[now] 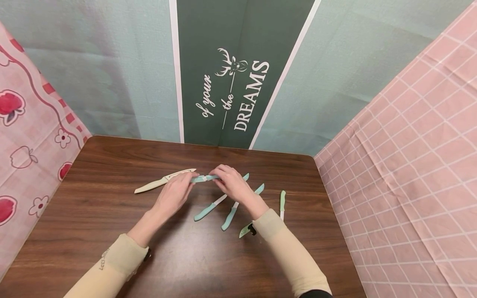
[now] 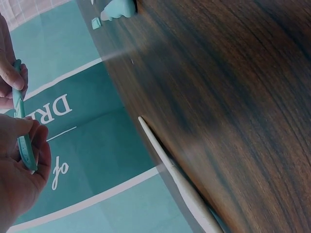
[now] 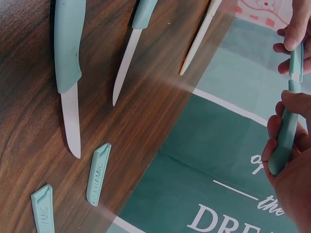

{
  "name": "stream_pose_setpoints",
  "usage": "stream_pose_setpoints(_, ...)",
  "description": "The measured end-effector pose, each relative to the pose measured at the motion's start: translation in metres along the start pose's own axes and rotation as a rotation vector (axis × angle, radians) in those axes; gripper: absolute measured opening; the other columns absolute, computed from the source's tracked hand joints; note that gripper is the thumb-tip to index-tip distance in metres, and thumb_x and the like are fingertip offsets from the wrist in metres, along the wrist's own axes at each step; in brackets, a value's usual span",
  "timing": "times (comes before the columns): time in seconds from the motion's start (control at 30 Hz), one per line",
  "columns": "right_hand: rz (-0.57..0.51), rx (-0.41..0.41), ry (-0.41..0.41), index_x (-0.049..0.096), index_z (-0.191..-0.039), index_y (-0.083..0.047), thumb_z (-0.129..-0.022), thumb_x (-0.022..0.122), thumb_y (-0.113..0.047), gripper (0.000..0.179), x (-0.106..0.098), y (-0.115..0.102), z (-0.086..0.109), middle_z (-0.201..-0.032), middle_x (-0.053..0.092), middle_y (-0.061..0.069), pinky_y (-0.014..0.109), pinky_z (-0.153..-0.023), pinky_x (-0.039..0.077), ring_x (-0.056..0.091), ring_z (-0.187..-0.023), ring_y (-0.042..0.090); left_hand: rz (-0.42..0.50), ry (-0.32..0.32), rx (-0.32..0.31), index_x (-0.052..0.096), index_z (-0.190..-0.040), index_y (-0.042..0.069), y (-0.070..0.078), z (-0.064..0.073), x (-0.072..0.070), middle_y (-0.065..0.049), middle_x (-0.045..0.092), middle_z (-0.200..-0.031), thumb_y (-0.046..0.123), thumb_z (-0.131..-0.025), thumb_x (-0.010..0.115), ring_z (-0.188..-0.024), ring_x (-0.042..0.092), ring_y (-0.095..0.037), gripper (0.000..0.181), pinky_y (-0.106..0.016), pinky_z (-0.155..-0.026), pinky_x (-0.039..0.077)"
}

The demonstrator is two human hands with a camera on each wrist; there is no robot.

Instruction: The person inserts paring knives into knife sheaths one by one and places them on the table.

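Raised above the table, a light-blue knife is held between both hands. My right hand grips its handle, fingers curled around it. My left hand pinches the light-blue blade cover at the other end. A short bit of white blade shows between handle and cover; the rest of the blade is hidden. Below the hands lie two more light-blue knives with bare white blades. Their separate covers lie beyond the blade tips, marked with raised lettering.
A cream knife lies at the left, behind my left hand. To the right is a green-handled knife, its blade partly hidden by my sleeve. A green cover lies near my right wrist. Cloth hangings border the brown table.
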State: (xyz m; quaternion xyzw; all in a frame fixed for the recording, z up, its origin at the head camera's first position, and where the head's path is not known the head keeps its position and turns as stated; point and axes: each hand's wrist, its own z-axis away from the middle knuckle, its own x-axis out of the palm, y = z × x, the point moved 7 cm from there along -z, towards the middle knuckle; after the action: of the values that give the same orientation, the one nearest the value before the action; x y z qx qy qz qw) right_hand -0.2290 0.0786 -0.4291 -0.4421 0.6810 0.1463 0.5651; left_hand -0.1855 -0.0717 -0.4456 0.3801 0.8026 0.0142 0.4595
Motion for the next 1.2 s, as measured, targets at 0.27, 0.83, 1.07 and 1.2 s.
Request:
stream_pose_setpoints(0.27, 0.000, 0.007, -0.027, 0.069, -0.111, -0.010, -0.093, 0.069, -0.008, 0.018, 0.003, 0.000, -0.001, -0.105, 0.068, 0.004, 0.035, -0.086, 0.055, 0.065, -0.096, 0.017, 0.009, -0.013, 0.001, 0.060, -0.116, 0.004, 0.000, 0.000, 0.001, -0.010, 0.073, -0.104, 0.001, -0.089, 0.070, -0.097, 0.071, -0.027, 0.029, -0.043, -0.087, 0.057)
stream_pose_setpoints(0.83, 0.032, 0.027, -0.076, 0.068, -0.112, -0.012, -0.094, 0.068, -0.009, 0.019, 0.010, 0.000, -0.002, -0.105, 0.067, 0.002, 0.036, -0.086, 0.054, 0.063, -0.095, 0.017, -0.004, -0.044, -0.041, 0.061, -0.115, 0.007, -0.005, 0.004, 0.003, -0.008, 0.074, -0.103, 0.005, -0.090, 0.071, -0.095, 0.071, -0.026, 0.028, -0.043, -0.083, 0.056)
stream_pose_setpoints(1.07, 0.083, 0.036, -0.110, 0.069, -0.115, -0.012, -0.093, 0.068, -0.010, 0.022, 0.018, 0.000, -0.003, -0.109, 0.068, 0.002, 0.036, -0.081, 0.052, 0.062, -0.095, 0.019, -0.019, -0.027, -0.060, 0.066, -0.110, 0.008, -0.009, 0.007, 0.002, -0.006, 0.073, -0.106, 0.005, -0.084, 0.076, -0.101, 0.069, -0.027, 0.029, -0.045, -0.088, 0.055)
stream_pose_setpoints(1.2, 0.118, 0.049, -0.128, 0.068, -0.119, -0.014, -0.092, 0.066, -0.007, 0.027, 0.023, 0.001, -0.004, -0.112, 0.068, 0.001, 0.037, -0.083, 0.050, 0.061, -0.098, 0.020, -0.056, -0.007, -0.083, 0.071, -0.108, 0.010, -0.011, 0.009, -0.001, -0.008, 0.070, -0.108, 0.008, -0.080, 0.080, -0.097, 0.064, -0.029, 0.029, -0.044, -0.084, 0.053)
